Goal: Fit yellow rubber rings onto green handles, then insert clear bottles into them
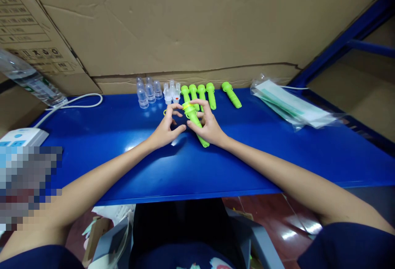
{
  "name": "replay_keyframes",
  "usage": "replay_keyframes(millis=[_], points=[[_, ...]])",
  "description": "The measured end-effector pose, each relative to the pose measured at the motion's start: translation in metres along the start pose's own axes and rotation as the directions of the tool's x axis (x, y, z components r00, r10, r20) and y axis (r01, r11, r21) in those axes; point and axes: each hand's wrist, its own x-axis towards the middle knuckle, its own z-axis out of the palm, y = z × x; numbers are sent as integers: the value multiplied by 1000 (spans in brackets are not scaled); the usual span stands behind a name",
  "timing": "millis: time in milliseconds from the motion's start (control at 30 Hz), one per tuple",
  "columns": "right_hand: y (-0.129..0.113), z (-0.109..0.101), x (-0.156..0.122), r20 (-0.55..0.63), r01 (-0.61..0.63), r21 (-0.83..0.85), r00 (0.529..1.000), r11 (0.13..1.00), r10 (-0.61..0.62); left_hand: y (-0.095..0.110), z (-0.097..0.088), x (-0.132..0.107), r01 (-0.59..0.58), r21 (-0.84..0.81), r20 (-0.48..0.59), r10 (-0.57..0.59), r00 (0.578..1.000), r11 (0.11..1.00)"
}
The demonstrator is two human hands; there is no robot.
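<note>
My right hand [212, 128] is wrapped around a lime-green flashlight-shaped tube [191, 114], its thumb and fingers on the body. The tube tilts, with its wide head at the upper left and its narrow end pointing down to the right. Beside the head is my left hand [168, 128], fingers curved and thumb held apart; its index fingertip reaches the yellow-green rim. A small yellow ring [165, 112] shows at the left hand's knuckles; how it is held cannot be made out. Several matching green tubes [210, 96] lie behind the hands, and another green tube [231, 94] lies apart to the right.
Clear plastic caps [150, 92] and small white-clear pieces [172, 92] stand at the back of the blue table [148, 178]. Right of them lies a plastic-bagged packet [290, 102]. Left are a water bottle [37, 84], a white cable [89, 95] and a power strip [26, 137]. Cardboard [185, 26] walls the back.
</note>
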Motion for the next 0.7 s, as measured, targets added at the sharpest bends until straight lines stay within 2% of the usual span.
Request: replay_keyframes(millis=[367, 567, 700], points=[[-2, -1, 2, -2, -14, -42, 1000, 999, 14, -5, 4, -2, -55, 41, 47, 54, 997, 998], [0, -1, 2, 9, -19, -17, 1000, 1000, 19, -5, 4, -2, -61, 57, -7, 62, 998, 997], [1, -1, 2, 14, -29, -20, 999, 999, 30, -5, 4, -2, -61, 56, -5, 62, 998, 997]])
